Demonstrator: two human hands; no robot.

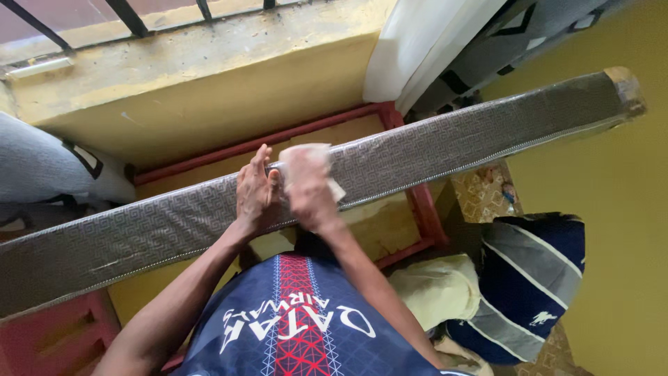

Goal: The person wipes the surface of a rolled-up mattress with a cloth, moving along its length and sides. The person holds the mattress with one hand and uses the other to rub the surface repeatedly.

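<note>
Yellow walls (626, 209), barred window (125, 14) above a red bed frame (424, 209)

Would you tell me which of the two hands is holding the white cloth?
The right hand presses the white cloth against the grey mattress edge; the left hand is bare.

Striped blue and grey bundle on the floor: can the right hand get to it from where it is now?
Probably yes. The right hand, holding a pale cloth, presses on the mattress edge. The striped bundle lies low on that same side, with nothing visible between; the hand would have to leave the mattress first.
</note>
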